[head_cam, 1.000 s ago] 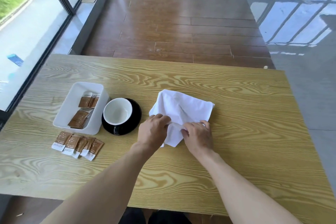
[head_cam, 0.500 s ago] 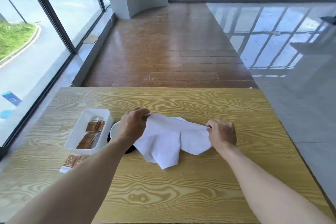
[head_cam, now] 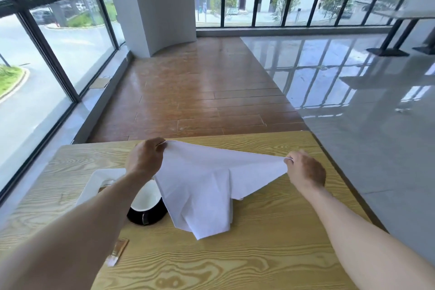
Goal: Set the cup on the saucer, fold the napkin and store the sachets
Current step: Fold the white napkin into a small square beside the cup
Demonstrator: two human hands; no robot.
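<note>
My left hand point(head_cam: 144, 158) and right hand point(head_cam: 306, 169) each pinch a corner of the napkin point(head_cam: 207, 186), holding it stretched above the tabletop point(head_cam: 270, 242) to line up a fold.

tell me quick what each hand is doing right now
Left hand: pinches one corner of the white napkin, lifted off the table.
Right hand: pinches the opposite corner of the napkin.

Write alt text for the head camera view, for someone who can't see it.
A person's left hand and right hand each pinch a corner of a white napkin, holding it spread above a wooden table. To the left, a white cup sits on a black saucer.
</note>
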